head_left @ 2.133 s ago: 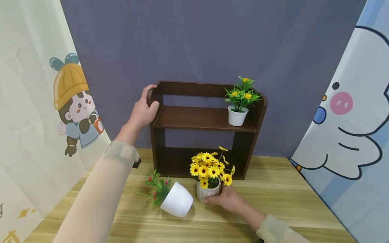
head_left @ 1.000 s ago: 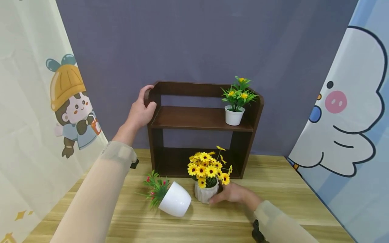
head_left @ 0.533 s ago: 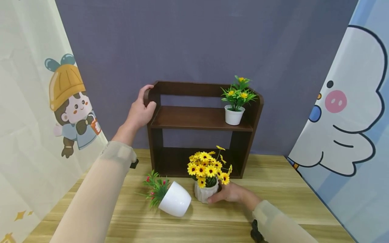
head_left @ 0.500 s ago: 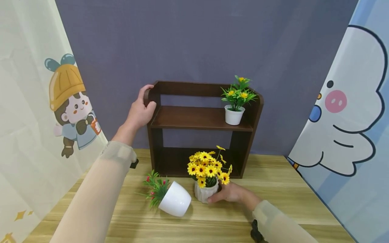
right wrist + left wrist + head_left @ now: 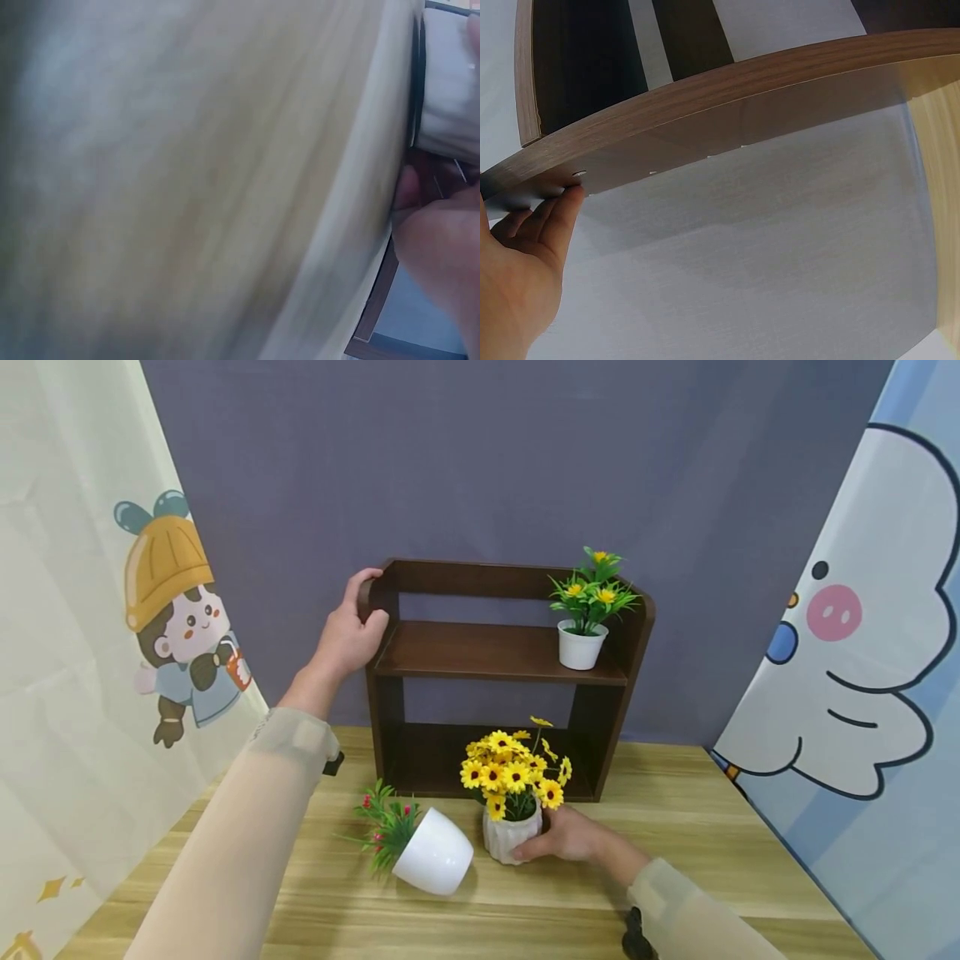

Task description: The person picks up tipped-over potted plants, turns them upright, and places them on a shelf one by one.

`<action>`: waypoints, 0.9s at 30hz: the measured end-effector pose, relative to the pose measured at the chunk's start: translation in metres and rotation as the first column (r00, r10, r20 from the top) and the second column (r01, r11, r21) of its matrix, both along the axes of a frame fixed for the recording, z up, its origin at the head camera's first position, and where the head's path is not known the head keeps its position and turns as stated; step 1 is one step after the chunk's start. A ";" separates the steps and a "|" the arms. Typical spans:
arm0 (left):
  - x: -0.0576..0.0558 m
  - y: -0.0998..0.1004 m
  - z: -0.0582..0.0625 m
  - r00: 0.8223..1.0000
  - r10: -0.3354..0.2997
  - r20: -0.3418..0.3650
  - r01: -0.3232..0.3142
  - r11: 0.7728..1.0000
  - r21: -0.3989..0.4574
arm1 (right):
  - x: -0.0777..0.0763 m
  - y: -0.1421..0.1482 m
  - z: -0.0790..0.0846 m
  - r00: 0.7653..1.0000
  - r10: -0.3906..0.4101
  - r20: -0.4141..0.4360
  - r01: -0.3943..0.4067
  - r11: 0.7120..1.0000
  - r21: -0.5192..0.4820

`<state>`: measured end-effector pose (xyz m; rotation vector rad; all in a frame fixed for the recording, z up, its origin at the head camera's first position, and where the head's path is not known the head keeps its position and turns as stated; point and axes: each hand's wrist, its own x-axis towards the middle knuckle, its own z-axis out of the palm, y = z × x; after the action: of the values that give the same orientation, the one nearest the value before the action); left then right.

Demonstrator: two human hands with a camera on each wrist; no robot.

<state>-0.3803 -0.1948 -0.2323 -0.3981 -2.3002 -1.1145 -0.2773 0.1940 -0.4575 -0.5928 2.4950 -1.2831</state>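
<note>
Grey-violet backdrop [image 5: 480, 460]: hangs behind everything, between cartoon-printed sheets [image 5: 67, 652] at both sides.

Wooden tabletop [image 5: 697, 810]: spreads below, light in colour, grained from side to side.

Dark brown shelf [image 5: 480, 650]: stands upright at the rear of the tabletop, with two levels, both open to the front.

Potted yellow flowers [image 5: 514, 778]: stand before the lower level, near to it but outside of it, in an upright ribbed pot [image 5: 506, 839]. Have a vertical long axis. Seem to rest on the tabletop; about a small gap beneath, cannot tell.

Fallen plant [image 5: 427, 853]: lies on its side, left of the ribbed pot, near but apart. Has a slanting long axis, leaves toward the left, white base toward the right.

Small green plant [image 5: 588, 603]: stands upright at the right end of the upper level.

Left hand [image 5: 348, 631]: grips the top of the shelf's left side panel, well apart from all plants.

Right hand [image 5: 573, 837]: touches the ribbed pot from its right side; clearly nearer to it than the other hand.

Left fingers: pinch the panel, thumb inside, the others outside.

Right fingers: curl about the ribbed pot, thumb on the near face, the others mostly hidden.

Ribbed pot from right palm: lies directly to the left; judged as the most important relation, together with the lower level just behind.
</note>
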 end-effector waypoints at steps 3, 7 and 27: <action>0.000 0.000 0.000 1.000 0.003 0.000 -0.003 1.000 -0.001 | 0.001 0.001 0.000 1.000 0.003 0.000 -0.003 1.000 0.006; 0.001 0.001 0.000 1.000 0.008 0.002 -0.008 1.000 -0.001 | 0.002 0.002 0.000 1.000 0.013 -0.007 -0.013 1.000 -0.002; 0.002 0.000 0.001 1.000 -0.004 0.012 0.004 1.000 -0.004 | 0.015 -0.009 0.011 0.980 -0.195 -0.026 0.191 0.975 -0.112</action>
<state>-0.3782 -0.1948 -0.2316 -0.3986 -2.3138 -1.1169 -0.2618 0.1851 -0.4467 -0.4080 2.5780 -1.4988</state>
